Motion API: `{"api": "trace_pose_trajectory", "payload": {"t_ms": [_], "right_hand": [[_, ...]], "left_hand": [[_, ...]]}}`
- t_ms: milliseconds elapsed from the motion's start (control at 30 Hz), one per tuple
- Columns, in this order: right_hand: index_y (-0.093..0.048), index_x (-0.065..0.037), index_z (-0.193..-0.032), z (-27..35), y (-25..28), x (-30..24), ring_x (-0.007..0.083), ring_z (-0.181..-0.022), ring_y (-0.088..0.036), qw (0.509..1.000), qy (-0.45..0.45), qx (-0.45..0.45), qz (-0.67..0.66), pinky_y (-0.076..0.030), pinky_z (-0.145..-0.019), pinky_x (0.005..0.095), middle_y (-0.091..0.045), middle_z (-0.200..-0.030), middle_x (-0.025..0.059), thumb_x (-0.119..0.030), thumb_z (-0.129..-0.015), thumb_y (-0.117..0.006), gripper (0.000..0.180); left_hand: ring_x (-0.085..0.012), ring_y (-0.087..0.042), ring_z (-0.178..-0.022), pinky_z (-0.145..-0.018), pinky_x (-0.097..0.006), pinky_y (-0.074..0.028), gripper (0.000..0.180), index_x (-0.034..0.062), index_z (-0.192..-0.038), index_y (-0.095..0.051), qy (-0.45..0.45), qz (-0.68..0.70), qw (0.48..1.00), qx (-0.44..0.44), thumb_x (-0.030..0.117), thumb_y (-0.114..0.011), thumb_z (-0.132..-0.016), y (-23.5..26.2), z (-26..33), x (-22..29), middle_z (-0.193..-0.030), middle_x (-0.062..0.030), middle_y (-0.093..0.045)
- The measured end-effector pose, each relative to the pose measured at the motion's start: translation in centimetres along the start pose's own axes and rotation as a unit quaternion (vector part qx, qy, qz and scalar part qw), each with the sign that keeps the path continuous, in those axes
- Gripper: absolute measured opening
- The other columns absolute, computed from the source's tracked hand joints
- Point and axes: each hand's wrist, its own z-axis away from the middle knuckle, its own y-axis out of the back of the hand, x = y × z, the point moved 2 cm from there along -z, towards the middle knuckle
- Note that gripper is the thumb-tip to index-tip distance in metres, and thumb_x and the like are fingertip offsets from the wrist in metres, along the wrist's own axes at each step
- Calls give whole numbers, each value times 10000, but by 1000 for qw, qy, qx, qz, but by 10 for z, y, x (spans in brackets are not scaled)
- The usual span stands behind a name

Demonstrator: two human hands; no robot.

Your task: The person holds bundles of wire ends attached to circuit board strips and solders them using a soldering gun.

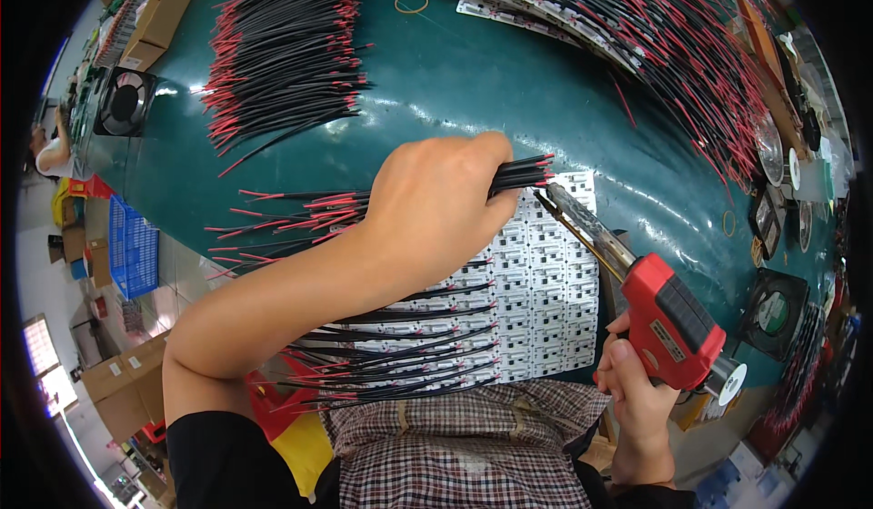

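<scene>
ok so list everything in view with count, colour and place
soldering gun: one, red and black, right of centre
held wires: several, black with red ends, centre
board panel: at least one, white, centre
wires on panel: many, black and red, its left part
wire piles: two, black and red, upper left and upper right
stacked panels: several, white, top
table: one, green, beneath
square fan: at least one, black, left
basket: one, blue, left
boxes: several, brown, left
apron: one, checked, bottom
left hand: one, bare, gripping held wires
right hand: one, bare, gripping soldering gun
</scene>
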Motion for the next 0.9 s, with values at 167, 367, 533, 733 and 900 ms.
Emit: {"api": "trace_pose_trajectory", "payload": {"t_ms": [167,367,533,733,900], "right_hand": [[-558,95,-1106,0,-2,0,59,-430,-398,1000,-3,1,1,-385,-421,227,-526,-647,52,-81,-947,-649,254],[-560,96,-1107,-3,-4,0,58,-432,-406,1000,10,-1,9,-392,-418,227,-563,-695,74,-86,-943,-662,265],[-583,78,-1023,-3,-4,0,57,-428,-411,1000,-2,5,24,-388,-414,226,-568,-675,79,-98,-945,-654,205],[-594,68,-976,-4,-2,-1,54,-421,-402,999,16,-4,49,-382,-413,223,-560,-644,75,-123,-933,-661,207],[-590,70,-992,3,-4,-5,54,-422,-400,999,-8,44,19,-381,-427,215,-555,-644,72,-142,-924,-673,237]], "left_hand": [[-343,-656,-642,-595,-427,-502,197,6,-878,-646,-1,1,1000,5,152,-766,-825,-1,0,-1,-709,-161,-654],[-354,-657,-651,-597,-434,-501,192,7,-876,-644,-4,-7,1000,6,145,-765,-819,-2,0,-2,-708,-163,-655],[-355,-657,-654,-602,-442,-503,177,11,-854,-634,-19,-17,999,19,129,-758,-807,-5,0,-2,-698,-157,-652],[-366,-648,-647,-605,-458,-501,163,18,-812,-615,-46,-32,998,25,112,-747,-799,-5,-1,0,-681,-151,-638],[-396,-679,-715,-674,-489,-554,184,-5,-808,-624,-45,-48,998,3,147,-728,-797,-4,-2,3,-728,-203,-668]]}}
